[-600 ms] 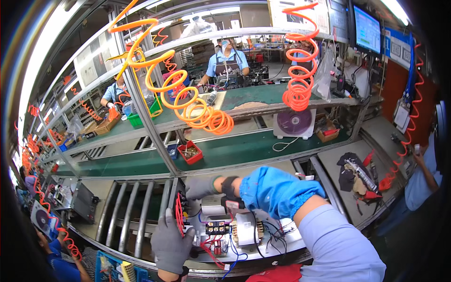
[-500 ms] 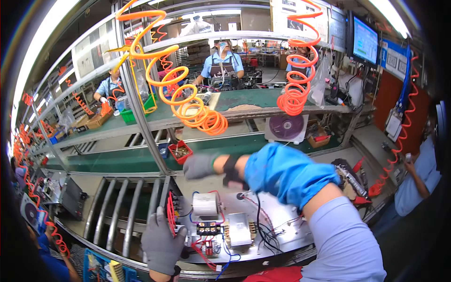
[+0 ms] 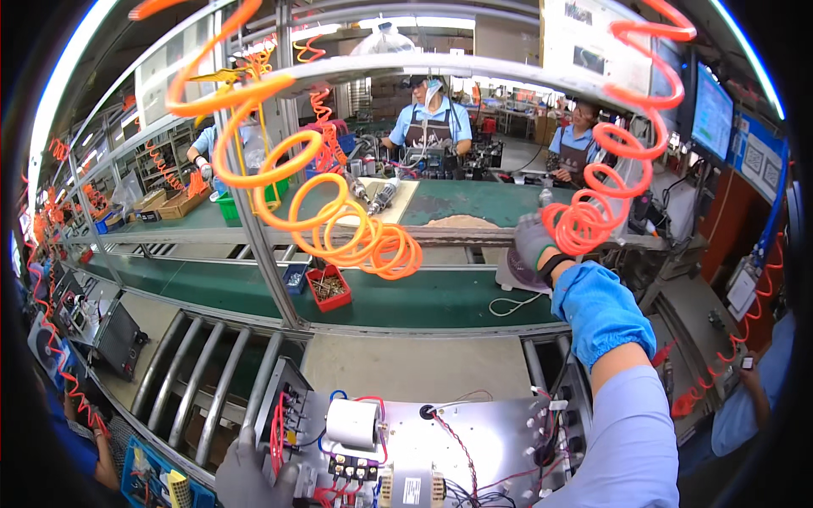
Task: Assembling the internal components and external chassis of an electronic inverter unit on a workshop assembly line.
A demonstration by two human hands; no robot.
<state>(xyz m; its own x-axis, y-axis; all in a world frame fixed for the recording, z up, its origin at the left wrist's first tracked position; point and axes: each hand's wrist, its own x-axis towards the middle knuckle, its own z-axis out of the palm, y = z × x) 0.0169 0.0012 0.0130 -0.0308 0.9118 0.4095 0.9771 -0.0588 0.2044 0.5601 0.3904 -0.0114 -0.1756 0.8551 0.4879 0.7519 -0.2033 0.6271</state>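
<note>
In front of me lies a metal chassis (image 3: 500, 423) with a white cylindrical capacitor (image 3: 352, 423), a transformer (image 3: 412, 488), a black terminal block (image 3: 353, 466) and bundles of wires. My grey-gloved left hand (image 3: 254, 476) grips its near left corner, thumb on the inner side. My right arm stretches far across. The gloved right hand (image 3: 535, 240) is closed at the upper edge of a square white unit with a round purple face (image 3: 513, 273), whose front it partly covers. A white cord (image 3: 515, 303) loops below that unit. The fingertips are hidden.
Orange coiled hoses (image 3: 373, 245) hang ahead; a red coiled hose (image 3: 580, 224) dangles beside my right hand. On the green belt (image 3: 406, 311) stand a red bin of small parts (image 3: 329, 289) and a blue bin (image 3: 295, 278). Metal rollers (image 3: 207, 381) lie left. Co-workers (image 3: 430, 127) sit beyond.
My right hand has swung away from above the chassis, forward and right to the purple-faced unit. My left hand stays at the chassis's left side. The view has shifted, and the white cord now shows.
</note>
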